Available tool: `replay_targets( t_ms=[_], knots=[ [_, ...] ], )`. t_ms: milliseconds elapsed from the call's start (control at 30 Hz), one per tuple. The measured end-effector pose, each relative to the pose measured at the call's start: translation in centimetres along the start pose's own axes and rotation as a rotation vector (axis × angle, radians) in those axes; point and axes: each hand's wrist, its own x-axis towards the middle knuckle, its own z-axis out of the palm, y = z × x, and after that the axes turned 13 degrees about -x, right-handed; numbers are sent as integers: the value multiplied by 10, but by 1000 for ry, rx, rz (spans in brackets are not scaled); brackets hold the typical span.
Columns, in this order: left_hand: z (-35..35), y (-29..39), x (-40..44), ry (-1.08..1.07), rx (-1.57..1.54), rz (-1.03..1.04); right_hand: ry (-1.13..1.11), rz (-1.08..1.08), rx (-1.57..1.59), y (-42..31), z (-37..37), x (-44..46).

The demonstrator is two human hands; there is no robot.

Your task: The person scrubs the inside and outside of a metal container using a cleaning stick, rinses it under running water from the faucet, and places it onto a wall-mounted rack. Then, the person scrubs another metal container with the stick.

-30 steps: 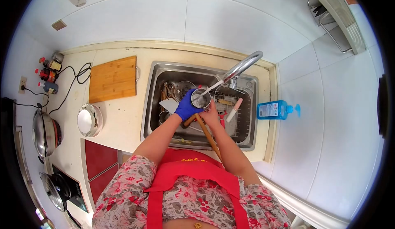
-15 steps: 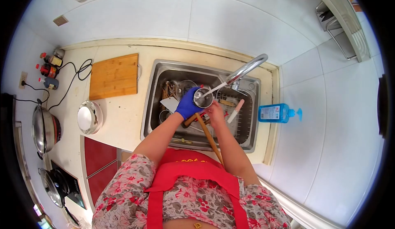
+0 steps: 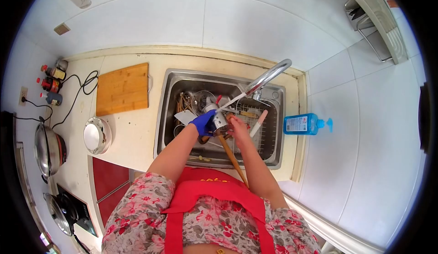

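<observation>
My left hand [image 3: 204, 122], in a blue glove, is closed around a shiny metal cup [image 3: 221, 121] in the sink. The cup is tilted, with its side towards me, and water from the faucet [image 3: 273, 73] runs onto it. My bare right hand [image 3: 237, 129] has its fingers bent against the cup's right side; its fingertips are partly hidden. Below the cup, a long wooden handle [image 3: 232, 156] slants over the sink's front edge. To the right lies a pink-and-white stick-shaped thing [image 3: 259, 122]. A white flat piece [image 3: 185, 117] sits beside the glove.
The steel sink [image 3: 166, 94] holds a wire rack [image 3: 266, 137] and chopsticks [image 3: 183, 103]. A blue soap bottle [image 3: 301, 124] stands on the right. Left are a cutting board [image 3: 122, 89], stacked bowls [image 3: 96, 135], several sauce bottles [image 3: 54, 85] and a lidded pan [image 3: 45, 149].
The cup has turned from its opening facing up to its side showing, and sits slightly lower left. My right hand has moved from beneath it to its right side.
</observation>
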Motion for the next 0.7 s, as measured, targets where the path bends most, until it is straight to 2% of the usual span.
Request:
replay_targets(
  t_ms=[133,200,267,333,400,467,533,700],
  knots=[
    [2,-4,-15,56,-158,-1,-104,-33,-120,-8,31,-23],
    [3,-5,-12,51,-107,76,-21,-116,-140,1,43,-18],
    [-9,-6,6,83,-82,159,0,-140,-45,22,42,4],
    [-22,-7,21,107,-38,198,-24,-18,173,16,36,1],
    [-15,-11,13,104,102,329,-11,2,234,18,28,0],
    [-8,-15,8,75,38,314,-254,133,454,16,15,-6],
    [0,-19,3,-211,-234,466,-298,156,456,10,12,-12],
    [-11,-3,-9,-244,-272,510,-395,273,526,-1,24,8]
  ],
)
